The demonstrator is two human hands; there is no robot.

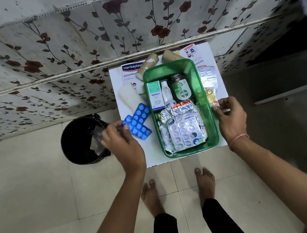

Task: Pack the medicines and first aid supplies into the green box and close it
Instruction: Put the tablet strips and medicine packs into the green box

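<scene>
The green box (pixel 211 139) sat open on the white table (pixel 152 156), already holding an Optibex carton (pixel 155 95), a Dettol bottle (pixel 181 90) and a heap of silver tablet strips (pixel 183 129). At its 9 o'clock, my left hand (pixel 121 143) pinched the corner of the blue tablet strips (pixel 138 121) between thumb and fingers. At its 3 o'clock, my right hand (pixel 230 118) gripped the near end of a gold strip (pixel 211 97) lying just beside the box wall. 2 bandage rolls (pixel 150 62) lay at 12 o'clock, by the Hansaplast packet (pixel 131 69).
</scene>
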